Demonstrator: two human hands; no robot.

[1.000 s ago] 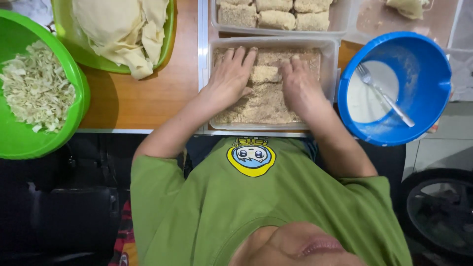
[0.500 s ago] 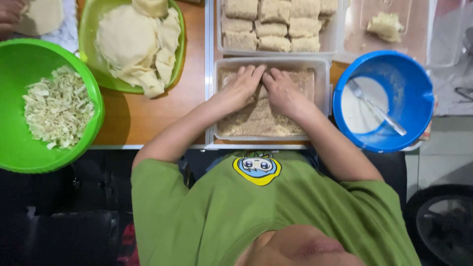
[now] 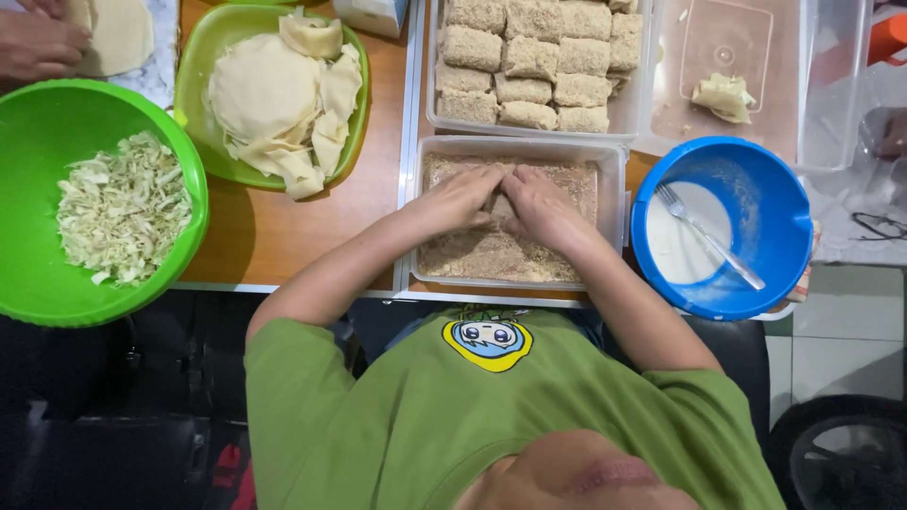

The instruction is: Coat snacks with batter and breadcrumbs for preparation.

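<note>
Both my hands are in a clear tray of breadcrumbs at the table's front edge. My left hand and my right hand press together in the middle of the tray, cupped around a crumb-coated piece that is mostly hidden between them. Behind this tray, a second clear tray holds several breaded rectangular pieces in rows. To the right stands a blue bowl of white batter with a fork lying in it.
A green plate of thin pale wrappers sits at the left, and a big green bowl of shredded cabbage at the far left. Another person's hand rests on a wrapper at the top left. A clear tub holds one wrapped piece.
My hands, spread flat on either side of the piece, have closed in toward the tray's middle and now cover it. The view has shifted, showing more of the table.
</note>
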